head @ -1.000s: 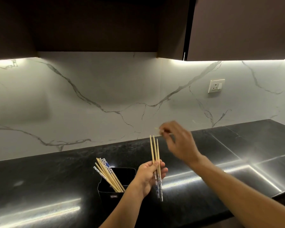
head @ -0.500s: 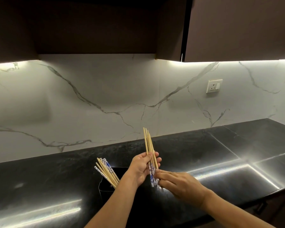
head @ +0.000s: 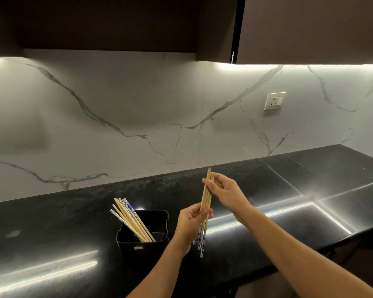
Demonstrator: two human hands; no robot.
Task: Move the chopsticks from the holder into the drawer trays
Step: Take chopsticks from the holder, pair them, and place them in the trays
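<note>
While both hands work above the black stone bench (head: pixel 310 190), the items stand as follows.

Item 1: bundle of chopsticks (head: pixel 205 203), bamboo shafts with blue-and-white patterned ends. Held nearly upright in the air, plain tips up, patterned ends hanging down below the lower hand. Position: just right of the holder, clear of the bench surface.

Item 2: left hand (head: pixel 190 224). Grip closed around the lower middle of the bundle, thumb and fingers wrapped across the shafts; forearm enters from the bottom edge.

Item 3: right hand (head: pixel 226 192). Grip pinched on the upper part of the same bundle, fingertips curled around the shafts near their plain tips; forearm enters from the lower right.

Item 4: black chopstick holder (head: pixel 142 239), square, open-topped, small label on its front face. Stands on the bench, left of the left hand.

Item 5: remaining chopsticks (head: pixel 130 220), same pattern, standing in the holder and leaning together toward its left side, patterned ends uppermost. Exact count cannot be told.

Item 6: white marble backsplash (head: pixel 116 108) with grey veining, behind the bench.

Item 7: wall socket (head: pixel 275 101), white, mounted on the backsplash at right.

Item 8: dark upper cabinets (head: pixel 310 26), with a light strip beneath.
</note>
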